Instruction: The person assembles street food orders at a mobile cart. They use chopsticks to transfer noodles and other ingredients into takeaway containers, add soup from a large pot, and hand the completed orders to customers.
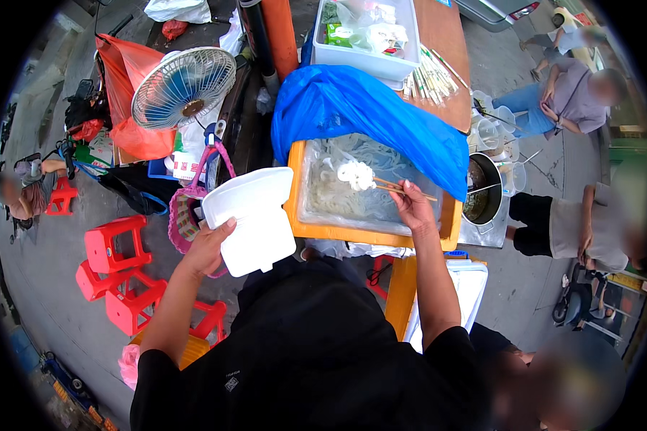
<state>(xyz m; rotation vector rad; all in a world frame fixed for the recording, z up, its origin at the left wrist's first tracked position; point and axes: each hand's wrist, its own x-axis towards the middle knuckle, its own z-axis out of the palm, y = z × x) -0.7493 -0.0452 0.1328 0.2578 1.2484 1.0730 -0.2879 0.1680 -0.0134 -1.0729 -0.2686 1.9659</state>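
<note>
My left hand [207, 249] grips an opened white foam takeout box [259, 242], thumb on its inner side. The box is tilted beside the left edge of a yellow crate [350, 233]. In my right hand [414, 209] is a pair of wooden chopsticks [391, 186]. Their tips hold a clump of white noodles [356, 175] above the crate. Inside the crate, clear plastic film lines a tub of pale, wet-looking noodles [334, 200]. A blue plastic sheet [366, 102] covers the far part of the crate.
Beyond the crate stand a clear plastic bin [366, 59] and wrapped chopsticks [434, 78]. A metal pot [482, 188] and plastic tubs [488, 134] are at right. A fan [186, 89], pink woven basket [186, 215] and red stools [118, 245] lie left. Several people are around.
</note>
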